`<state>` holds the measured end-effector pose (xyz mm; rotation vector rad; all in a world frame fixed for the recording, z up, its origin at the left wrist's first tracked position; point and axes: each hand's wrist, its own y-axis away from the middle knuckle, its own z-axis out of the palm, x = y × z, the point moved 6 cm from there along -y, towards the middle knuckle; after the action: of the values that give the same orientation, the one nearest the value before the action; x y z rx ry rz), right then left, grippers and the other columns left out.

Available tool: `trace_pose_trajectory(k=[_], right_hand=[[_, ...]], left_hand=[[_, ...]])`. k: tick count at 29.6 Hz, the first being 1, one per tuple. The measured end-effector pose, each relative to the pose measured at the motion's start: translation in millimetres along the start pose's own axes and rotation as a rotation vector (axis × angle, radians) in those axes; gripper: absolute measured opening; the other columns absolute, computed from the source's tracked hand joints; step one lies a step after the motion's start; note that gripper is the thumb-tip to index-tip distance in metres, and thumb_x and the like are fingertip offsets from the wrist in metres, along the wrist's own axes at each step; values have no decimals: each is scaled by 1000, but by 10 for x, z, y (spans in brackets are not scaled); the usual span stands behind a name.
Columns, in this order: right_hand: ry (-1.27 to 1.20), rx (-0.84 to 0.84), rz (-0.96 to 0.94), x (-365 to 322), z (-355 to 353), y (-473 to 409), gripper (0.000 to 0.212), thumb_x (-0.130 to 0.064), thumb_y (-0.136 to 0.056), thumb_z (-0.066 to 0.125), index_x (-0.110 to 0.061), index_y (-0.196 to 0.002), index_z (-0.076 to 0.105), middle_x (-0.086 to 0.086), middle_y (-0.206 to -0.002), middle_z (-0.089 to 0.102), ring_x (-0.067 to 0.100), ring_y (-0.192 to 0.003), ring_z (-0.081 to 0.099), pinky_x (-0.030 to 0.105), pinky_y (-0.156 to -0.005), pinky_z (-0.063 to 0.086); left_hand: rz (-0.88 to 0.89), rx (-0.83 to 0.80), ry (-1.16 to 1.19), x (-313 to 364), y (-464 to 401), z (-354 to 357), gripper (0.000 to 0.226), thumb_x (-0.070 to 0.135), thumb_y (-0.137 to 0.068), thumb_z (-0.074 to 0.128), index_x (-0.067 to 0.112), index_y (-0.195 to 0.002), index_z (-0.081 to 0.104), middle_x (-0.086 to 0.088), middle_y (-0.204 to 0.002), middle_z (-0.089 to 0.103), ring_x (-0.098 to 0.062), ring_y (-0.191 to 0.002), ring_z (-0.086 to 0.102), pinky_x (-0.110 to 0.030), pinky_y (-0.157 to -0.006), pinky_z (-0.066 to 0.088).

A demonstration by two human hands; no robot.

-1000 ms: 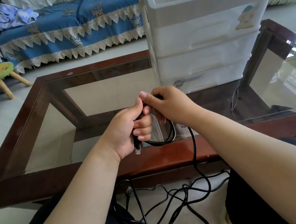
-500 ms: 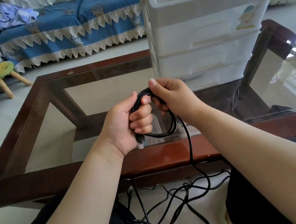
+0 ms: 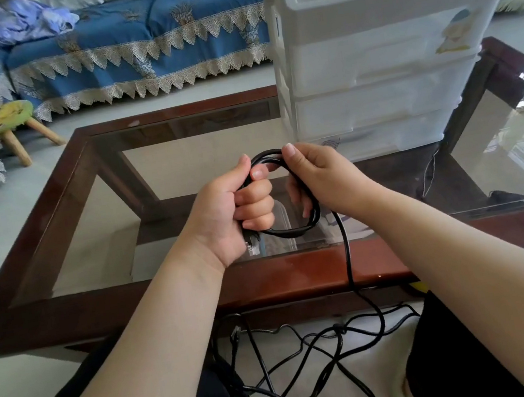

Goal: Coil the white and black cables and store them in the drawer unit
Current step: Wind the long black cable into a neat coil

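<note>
My left hand (image 3: 238,209) grips a small coil of the black cable (image 3: 312,221) above the near edge of the glass table; a clear plug end pokes out below the fist. My right hand (image 3: 326,178) pinches the top of the same loop with thumb and fingers. From the coil the cable drops over the table edge into a loose tangle on the floor (image 3: 314,361) between my knees. The white drawer unit (image 3: 385,51) stands on the table at the back right, drawers closed, top tray open. No white cable shows.
The wood-framed glass table (image 3: 266,280) fills the middle. A blue-covered sofa (image 3: 132,37) lines the back, with a small green stool (image 3: 14,117) at the left. A thin dark wire (image 3: 428,175) hangs by the drawer unit's right foot.
The loop has grown wider and now stands clear between my hands. Both hands rose slightly, and my right hand drew more cable up from the floor.
</note>
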<state>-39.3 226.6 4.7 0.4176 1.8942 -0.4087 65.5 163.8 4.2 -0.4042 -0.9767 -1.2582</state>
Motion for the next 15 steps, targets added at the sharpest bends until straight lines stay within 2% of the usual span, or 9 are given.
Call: trace_pose_trajectory(k=[3, 5, 7, 9, 12, 13, 15], right_hand=[[-50, -83, 45, -1, 43, 16, 40, -45, -100, 30, -19, -103, 61, 2, -61, 61, 16, -48, 58, 26, -46, 46], [35, -200, 88, 32, 87, 55, 38, -48, -97, 33, -19, -109, 56, 4, -70, 65, 21, -54, 63, 29, -48, 50], [189, -365, 126, 88, 137, 135, 31, -48, -95, 42, -22, -106, 53, 4, -72, 67, 27, -63, 68, 30, -54, 54], [213, -450, 136, 121, 153, 199, 20, -40, -94, 51, -25, -106, 55, 2, -69, 65, 24, -68, 67, 28, -60, 55], [86, -397, 156, 124, 119, 213, 25, -29, -94, 56, -23, -118, 53, -2, -70, 64, 13, -73, 65, 25, -73, 52], [123, -347, 159, 143, 96, 207, 32, -28, -94, 56, -23, -124, 47, -2, -73, 66, 12, -73, 65, 27, -76, 53], [317, -226, 117, 171, 64, 200, 38, -28, -94, 54, -27, -129, 39, -1, -78, 67, 14, -67, 64, 35, -72, 56]], left_hand=[[12, 15, 26, 68, 23, -67, 37, 31, -102, 29, 17, -70, 41, 11, -43, 25, -2, -32, 21, -17, -35, 15], [71, 48, 83, 177, 40, -160, 36, 29, -101, 30, 19, -69, 41, 12, -41, 26, -1, -30, 22, -17, -33, 15], [164, 124, 192, 351, 71, -330, 36, 27, -100, 30, 21, -66, 40, 10, -39, 26, -2, -28, 22, -16, -30, 16], [256, 244, 319, 496, 128, -539, 38, 24, -100, 32, 20, -63, 40, 8, -39, 25, -6, -28, 21, -16, -31, 15], [352, 411, 451, 560, 214, -772, 41, 17, -97, 35, 19, -57, 40, 8, -43, 23, -8, -33, 18, -16, -36, 14], [370, 455, 491, 555, 234, -827, 42, 15, -97, 34, 18, -55, 39, 8, -44, 23, -8, -34, 17, -17, -36, 15], [387, 540, 566, 538, 265, -952, 44, 13, -95, 32, 18, -51, 36, 8, -45, 22, -8, -35, 17, -17, -37, 17]])
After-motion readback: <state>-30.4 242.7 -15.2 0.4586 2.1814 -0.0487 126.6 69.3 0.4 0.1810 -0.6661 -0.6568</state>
